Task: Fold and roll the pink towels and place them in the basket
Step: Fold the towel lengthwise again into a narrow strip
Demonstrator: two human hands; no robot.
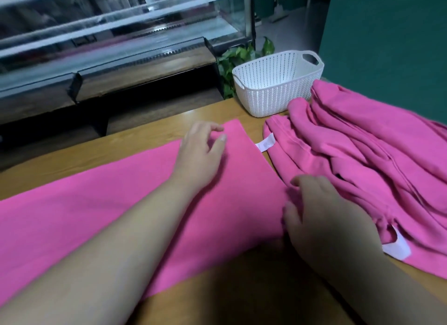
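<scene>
A glass display case fills the background on the left, beyond the far edge of the wooden desk. One pink towel lies flat on the desk as a long smooth strip, running from the left edge of the view to about the middle.

The left hand rests on the far right end of this flat towel, palm down, with its fingers relaxed and slightly bent and nothing held in them. A small white label sticks out at the towel's far right corner, in the gap between it and the pile beside it. I cannot tell which cloth it is sewn to.

The right hand sits at the near right corner of the flat towel, with its fingers bent at the cloth's edge. The hand is blurred, so I cannot tell whether it pinches the edge or only touches it.

Behind the desk a green leafy plant stands. Just right of it the white woven basket stands upright on the far part of the desk, and no cloth shows inside it. A rumpled pile of pink towels lies on the right side of the desk, its far end touching the basket. Another white label hangs from its near edge. A green wall rises behind.
</scene>
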